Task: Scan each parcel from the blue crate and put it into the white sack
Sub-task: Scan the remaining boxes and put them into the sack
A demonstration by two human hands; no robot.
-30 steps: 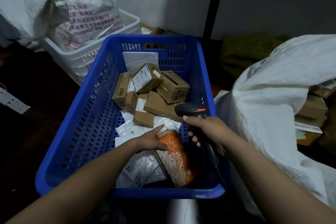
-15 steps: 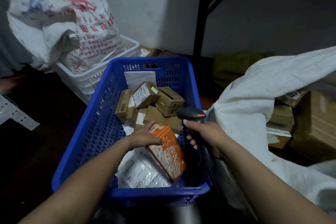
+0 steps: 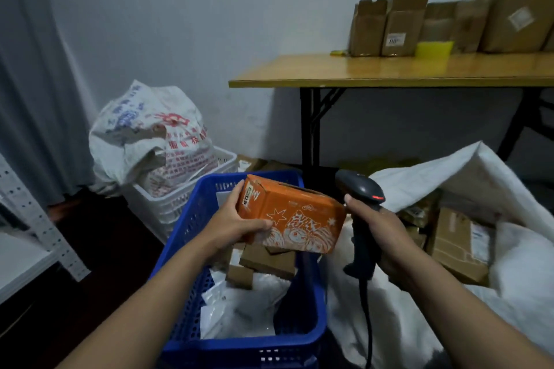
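Orange parcel (image 3: 292, 216) above blue crate (image 3: 192, 302) rim; left hand (image 3: 236, 223) grip

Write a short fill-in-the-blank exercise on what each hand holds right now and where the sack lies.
1. The left hand holds an ____ box above the blue crate.
2. The right hand has its grip on a black handheld ____.
3. The white sack lies open to the ____ of the crate.
4. Brown cartons stand on the wooden ____ by the wall.

Missing words: orange; scanner; right; table
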